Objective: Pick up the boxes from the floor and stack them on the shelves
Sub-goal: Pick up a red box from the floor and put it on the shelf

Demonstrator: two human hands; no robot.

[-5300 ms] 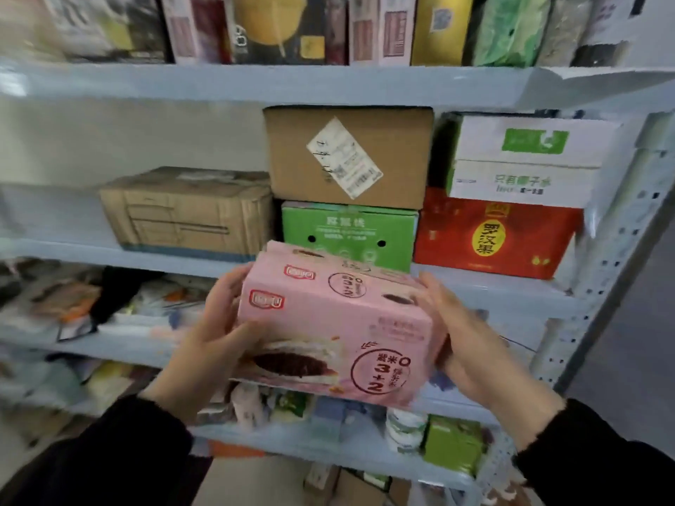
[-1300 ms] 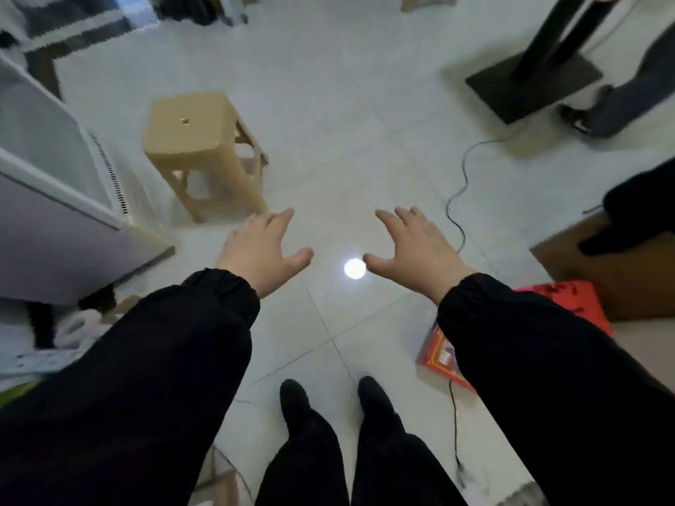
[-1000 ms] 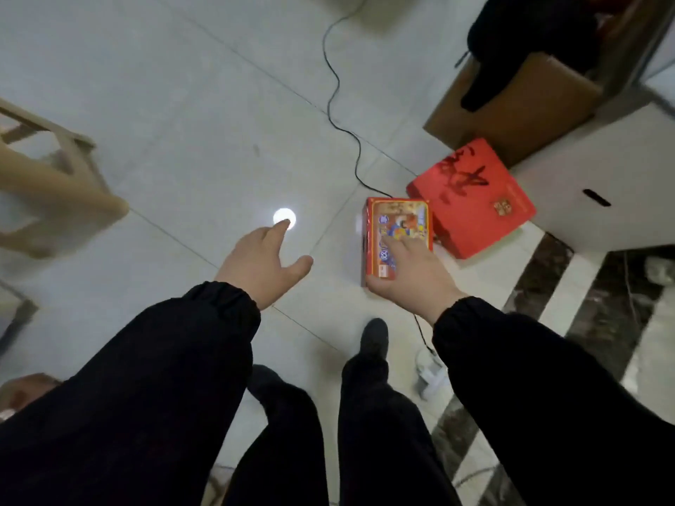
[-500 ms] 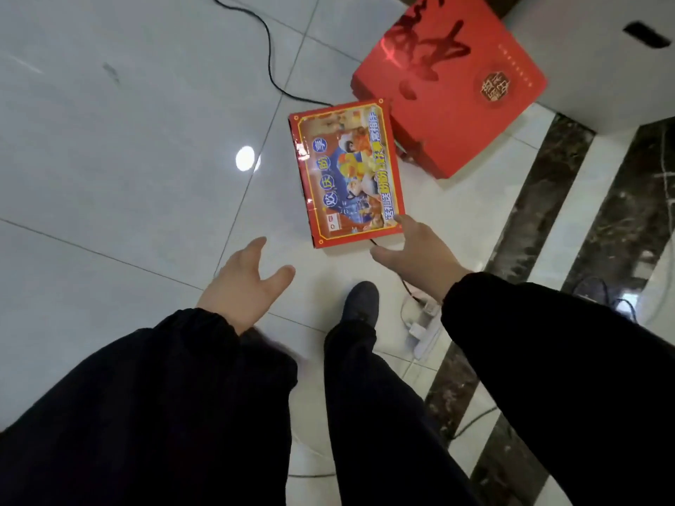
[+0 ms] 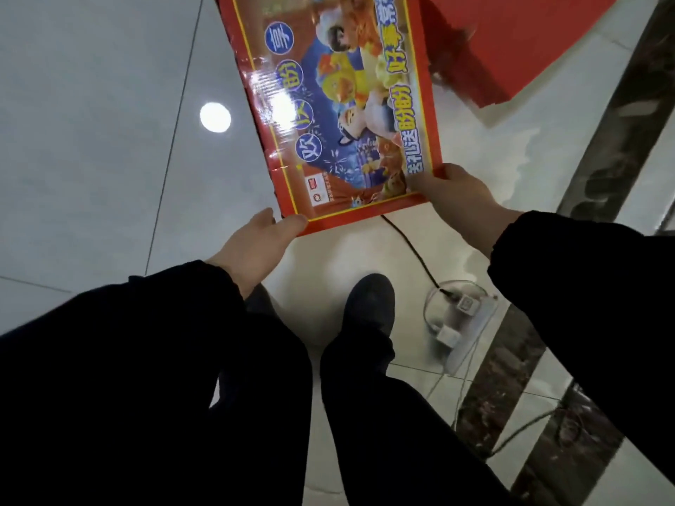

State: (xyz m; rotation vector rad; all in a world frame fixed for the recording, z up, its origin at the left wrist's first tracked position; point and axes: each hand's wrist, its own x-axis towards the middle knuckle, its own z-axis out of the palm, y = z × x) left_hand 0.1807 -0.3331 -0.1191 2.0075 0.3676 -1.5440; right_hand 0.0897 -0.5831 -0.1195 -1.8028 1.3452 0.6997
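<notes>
A flat red box with a colourful cartoon picture [image 5: 339,100] lies on the pale floor tiles just ahead of my feet. My right hand [image 5: 456,199] grips its near right corner, thumb on top. My left hand [image 5: 255,242] touches the near left corner, thumb against the edge, fingers spread beside it. A plain red box [image 5: 518,42] lies behind it at the upper right, partly out of frame. No shelf is in view.
A black cable [image 5: 409,246] runs from under the cartoon box to a white power strip [image 5: 464,323] by my right foot [image 5: 369,308]. A dark marble strip [image 5: 599,147] crosses the floor on the right. A light reflection [image 5: 215,117] shines on the tiles.
I have bent lower, so the cartoon box fills more of the view. My right hand has closed on its near right corner and my left hand has reached its near left corner.
</notes>
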